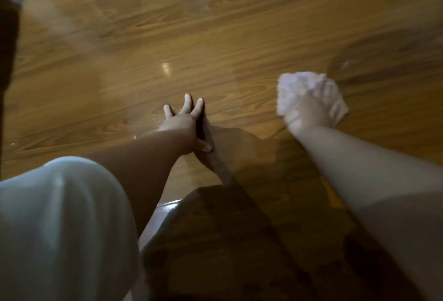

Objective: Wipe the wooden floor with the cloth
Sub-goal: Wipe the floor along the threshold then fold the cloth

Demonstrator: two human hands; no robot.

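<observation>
Both hands reach out over the wooden floor (143, 25). The left hand (184, 121) sits just below the middle of the view, its palm down on the boards, with straight, spread fingers pointing toward 12 o'clock and the thumb sticking out toward 4 o'clock. At about 3 o'clock the right hand (308, 113) is bunched into a fist around the cloth (294, 85). This pale pinkish-white wad bulges out past the knuckles and down the hand's right side, and it meets the floor there. That hand and the cloth are blurred. The two hands are apart, with bare boards between them. A small bright glare spot (167, 68) lies on the floor at 12 o'clock from the left hand. At 8 o'clock a knee in light fabric (60, 216) fills the corner. Dark shadow covers the floor at 5 to 6 o'clock.
</observation>
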